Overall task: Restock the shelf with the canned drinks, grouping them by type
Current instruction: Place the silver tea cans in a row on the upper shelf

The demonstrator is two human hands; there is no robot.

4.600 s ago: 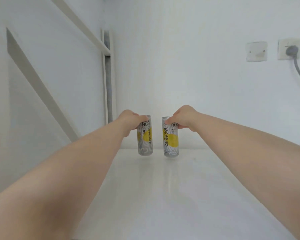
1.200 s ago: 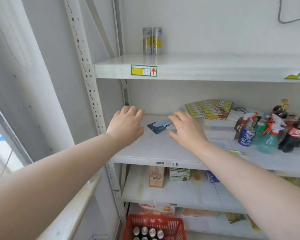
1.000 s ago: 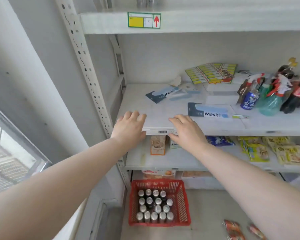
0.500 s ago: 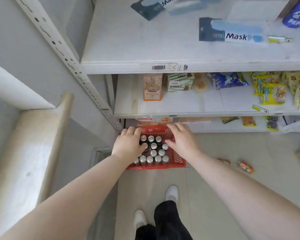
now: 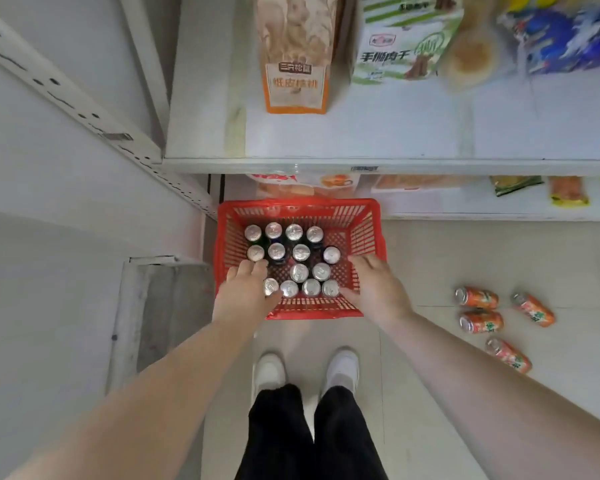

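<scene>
Hands are down at the basket (image 5: pixel 368 233) now, no longer up at the shelves where they were a second ago; view has dropped to the floor with them. Your left hand (image 5: pixel 245 294) hangs over the near-left corner, fingers loosely spread, covering or touching a can there; cannot tell if it has closed on one. Your right hand (image 5: pixel 374 289) sits at the near-right side, fingers apart, just beside the nearest can (image 5: pixel 330 288); nothing gripped that you can see. The two hands are apart, with the cans (image 5: pixel 300 252) between them.

Cans stand upright in rows in the basket, silver tops up, labels hidden, so type is hard to read from here. Basket sits on the floor against the bottom shelf (image 5: pixel 361 166). Four orange cans (image 5: pixel 477 297) lie on their sides on the tiles, well apart to the right.

Two cans went to the top shelf earlier; this looks like the next pick-up. Most stock is unshelved, so the task is early. Check labels on lifting so matching types go together.
</scene>
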